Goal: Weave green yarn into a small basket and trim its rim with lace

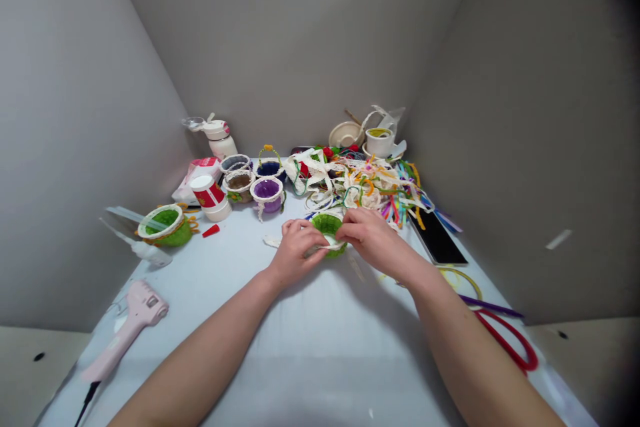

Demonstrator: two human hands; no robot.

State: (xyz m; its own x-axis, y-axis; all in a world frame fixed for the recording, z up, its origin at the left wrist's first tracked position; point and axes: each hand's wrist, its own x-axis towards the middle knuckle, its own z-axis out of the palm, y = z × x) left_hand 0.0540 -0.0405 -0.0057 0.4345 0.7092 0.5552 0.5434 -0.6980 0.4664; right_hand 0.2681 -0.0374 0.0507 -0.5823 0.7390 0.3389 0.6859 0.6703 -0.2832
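Observation:
A small green cup-shaped basket sits on the white table in front of me. My left hand curls around its left side, fingers closed on the cup and on a strip of cream lace trim that trails off to the left. My right hand grips the cup's right rim, fingers pinched on the lace against it. Both forearms reach in from the bottom edge.
A tangle of lace and coloured pipe cleaners lies behind the hands. Finished little baskets and a green one stand at left. A pink glue gun lies front left, a phone and red scissors at right.

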